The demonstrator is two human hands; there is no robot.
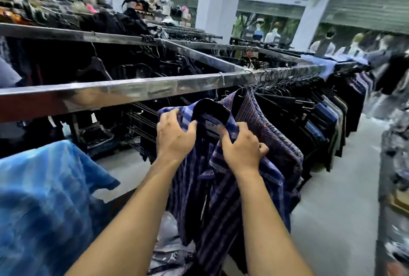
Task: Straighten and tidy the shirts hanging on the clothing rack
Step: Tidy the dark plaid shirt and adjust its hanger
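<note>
A blue and purple striped shirt (223, 198) hangs from a black hanger (211, 109) below the metal rack rail (124, 92). My left hand (173, 136) grips the shirt's left shoulder beside the collar. My right hand (242, 150) grips the fabric at the right side of the collar. Right behind it hangs a purple shirt with orange stripes (265, 129). A long row of dark shirts (321, 116) hangs further along the rail to the right.
A light blue tie-dye garment (44, 198) hangs at the lower left. More rails with dark clothes (132, 63) stand behind. A grey floor aisle (345, 187) runs along the right, with another rack of clothes (396, 165) at the far right edge.
</note>
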